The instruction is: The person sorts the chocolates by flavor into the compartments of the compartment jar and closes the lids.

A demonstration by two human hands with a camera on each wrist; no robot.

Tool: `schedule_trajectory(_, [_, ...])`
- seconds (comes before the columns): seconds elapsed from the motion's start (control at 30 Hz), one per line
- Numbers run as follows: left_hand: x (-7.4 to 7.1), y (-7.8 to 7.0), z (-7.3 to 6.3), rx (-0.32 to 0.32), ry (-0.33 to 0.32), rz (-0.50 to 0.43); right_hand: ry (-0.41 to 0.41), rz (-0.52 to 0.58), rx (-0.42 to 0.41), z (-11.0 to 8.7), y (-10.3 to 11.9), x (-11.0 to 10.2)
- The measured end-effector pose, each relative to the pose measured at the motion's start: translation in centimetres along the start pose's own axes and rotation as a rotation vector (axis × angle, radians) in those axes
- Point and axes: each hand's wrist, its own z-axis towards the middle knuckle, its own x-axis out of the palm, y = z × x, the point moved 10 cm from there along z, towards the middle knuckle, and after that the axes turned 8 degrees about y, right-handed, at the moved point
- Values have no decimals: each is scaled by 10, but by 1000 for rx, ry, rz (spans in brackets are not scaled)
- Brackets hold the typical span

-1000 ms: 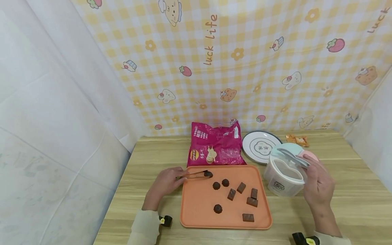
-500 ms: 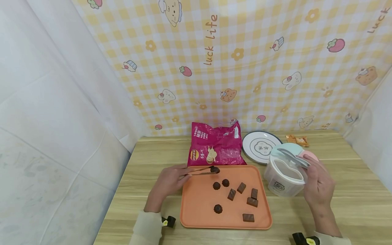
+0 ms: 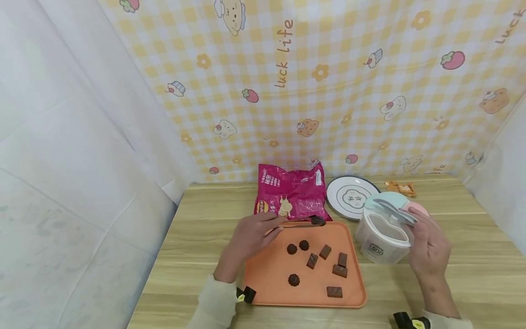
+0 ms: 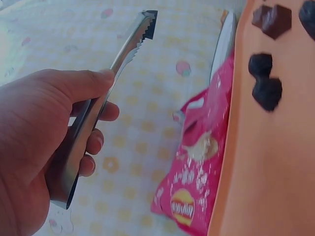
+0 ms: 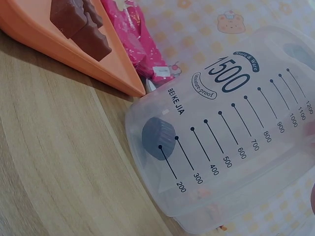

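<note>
My left hand [image 3: 250,235] holds metal tongs [image 4: 74,152] above the far edge of an orange tray [image 3: 265,288]. A dark round chocolate [image 3: 318,220] is pinched between the tong tips. On the tray lie several round chocolates [image 3: 293,279] and several rectangular chocolate pieces [image 3: 334,291]. To the tray's right stands a clear storage container [image 3: 377,252] marked 1500. My right hand [image 3: 429,242] grips its raised lid flap [image 3: 400,214], leaving the heart-shaped opening uncovered. Through the container wall, in the right wrist view, one dark fluted chocolate [image 5: 158,137] shows at the bottom.
Behind the tray lies a magenta chip bag [image 3: 291,189]. A white plate [image 3: 334,194] with a dark rim sits behind the container, and small orange packets [image 3: 402,188] lie to the plate's right. A checked cloth [image 3: 255,119] hangs at the table's back.
My left hand has carried the tongs and their chocolate rightward and slightly farther back across the tray. My right hand keeps holding the lid flap up, in much the same place.
</note>
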Motion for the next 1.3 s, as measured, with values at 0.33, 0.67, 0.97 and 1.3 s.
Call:
schedule_trajectory(0.33, [5,-33,33,64,-28,-122,-9,8,-17,1,6,0])
schedule_trajectory(0.67, [19,-55,63,63,-21,-146,-16,13,-28,2,10,0])
schedule_trajectory(0.97, [32,-65,79,35,51,-157,-13,8,-41,2,10,1])
schedule_trajectory(1.3, [39,-77,89,103,53,-140,-21,7,-53,2,12,0])
